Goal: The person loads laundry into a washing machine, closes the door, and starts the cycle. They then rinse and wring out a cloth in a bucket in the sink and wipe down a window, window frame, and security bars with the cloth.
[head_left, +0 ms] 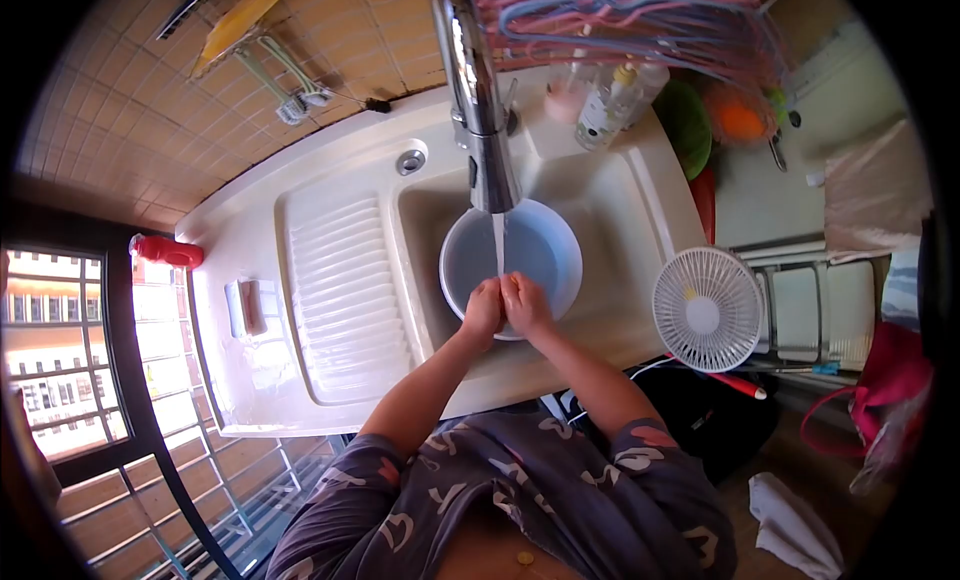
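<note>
Fingers [513,284] meet under running water [499,242] — round, pale basin [567,242] below.

A round, pale basin [574,264] sits upright beneath the left hand [483,308] and right hand [526,302], its rim extending beyond them on the far side. It holds bluish-looking water. A narrow, clear stream of water [499,242] falls straight down just beyond the hands' near-touching fingers.
</note>
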Demonstrator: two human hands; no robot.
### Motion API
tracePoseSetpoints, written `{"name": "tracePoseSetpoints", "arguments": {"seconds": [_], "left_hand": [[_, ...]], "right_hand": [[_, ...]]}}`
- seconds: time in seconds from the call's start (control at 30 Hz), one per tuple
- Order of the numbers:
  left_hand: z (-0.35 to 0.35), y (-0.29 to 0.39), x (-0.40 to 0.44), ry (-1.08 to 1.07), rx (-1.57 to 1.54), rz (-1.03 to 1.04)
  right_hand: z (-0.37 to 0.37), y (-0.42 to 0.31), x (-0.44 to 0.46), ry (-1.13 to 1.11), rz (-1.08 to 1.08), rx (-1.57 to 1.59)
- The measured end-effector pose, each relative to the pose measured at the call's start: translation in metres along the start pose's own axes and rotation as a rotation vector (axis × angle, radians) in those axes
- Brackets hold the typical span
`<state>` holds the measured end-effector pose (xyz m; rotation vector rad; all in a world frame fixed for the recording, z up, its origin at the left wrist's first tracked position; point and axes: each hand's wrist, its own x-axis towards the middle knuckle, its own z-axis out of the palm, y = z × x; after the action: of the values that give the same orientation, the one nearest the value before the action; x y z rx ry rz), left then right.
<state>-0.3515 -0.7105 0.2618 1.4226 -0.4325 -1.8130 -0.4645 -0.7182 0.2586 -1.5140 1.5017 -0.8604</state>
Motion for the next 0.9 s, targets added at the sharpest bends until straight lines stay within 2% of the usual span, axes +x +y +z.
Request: {"name": "tracePoseSetpoints", "arguments": {"seconds": [0.03, 0.07, 0.13, 0.17, 0.2, 0.23, 0.27, 0.3, 0.33, 0.37, 0.4, 0.43, 0.47, 0.5, 0.57, 0.6, 0.63, 0.67, 0.73, 0.83, 0.9], "left_hand": [[0.001, 0.0, -0.002, 0.022, -0.054, -0.065], [0.001, 0.001, -0.005, 0.044, -0.11, -0.126], [0.003, 0.014, -0.025, 0.119, -0.205, -0.161], [0.004, 0.029, -0.038, 0.181, -0.278, -0.135], [-0.007, 0.027, -0.042, 0.165, -0.157, -0.062], [-0.024, 0.028, -0.048, 0.165, -0.04, 0.009], [-0.022, 0.035, -0.062, 0.267, -0.037, 0.135], [-0.054, 0.029, -0.053, 0.034, 0.12, 0.166], [-0.063, 0.026, -0.057, 0.038, 0.165, 0.259], [-0.058, 0.058, -0.094, 0.048, 0.193, 0.3], [-0.073, 0.033, -0.082, 0.167, 0.157, 0.297], [-0.082, 0.033, -0.081, 0.318, 0.138, 0.167], [-0.087, 0.053, -0.112, 0.276, 0.175, 0.219], [-0.107, 0.031, -0.093, 0.331, 0.312, 0.273], [-0.124, 0.052, -0.142, 0.414, 0.51, 0.35], [-0.139, 0.051, -0.152, 0.449, 0.51, 0.363], [-0.151, 0.051, -0.158, 0.473, 0.512, 0.376], [-0.156, 0.05, -0.162, 0.514, 0.504, 0.393], [-0.175, 0.052, -0.197, 0.616, 0.487, 0.593], [-0.197, 0.062, -0.258, 0.825, 0.625, 0.704], [-0.236, 0.055, -0.275, 0.944, 0.643, 0.631]], "right_hand": [[-0.008, 0.003, 0.007, -0.117, -0.046, -0.005], [-0.021, 0.009, 0.02, -0.357, -0.046, 0.028], [-0.04, 0.021, 0.051, -0.405, -0.21, -0.312], [-0.051, 0.009, 0.074, -0.343, -0.172, -0.357], [-0.061, 0.0, 0.095, -0.281, -0.144, -0.386], [-0.063, 0.008, 0.127, -0.166, -0.301, -0.542], [-0.058, 0.023, 0.165, -0.076, -0.397, -0.432], [-0.053, 0.039, 0.201, 0.008, -0.5, -0.331], [-0.041, 0.005, 0.216, -0.05, -0.032, 0.202], [-0.031, -0.03, 0.231, 0.158, 0.399, 0.789], [-0.026, -0.027, 0.267, 0.082, 0.356, 0.816], [-0.023, -0.015, 0.308, -0.082, 0.232, 0.714], [-0.017, 0.002, 0.35, -0.227, 0.103, 0.589], [-0.018, 0.02, 0.398, -0.33, -0.042, 0.451], [-0.014, 0.023, 0.439, -0.29, -0.22, 0.16], [-0.025, 0.001, 0.411, -0.356, -0.066, 0.273], [-0.029, -0.007, 0.399, -0.232, -0.305, 0.065], [-0.037, -0.01, 0.391, -0.107, -0.4, -0.061], [-0.039, -0.047, 0.335, 0.166, -0.507, -0.219], [-0.031, -0.095, 0.218, 0.51, -0.605, -0.248], [-0.018, -0.114, 0.144, 0.598, -0.622, -0.179]]}}
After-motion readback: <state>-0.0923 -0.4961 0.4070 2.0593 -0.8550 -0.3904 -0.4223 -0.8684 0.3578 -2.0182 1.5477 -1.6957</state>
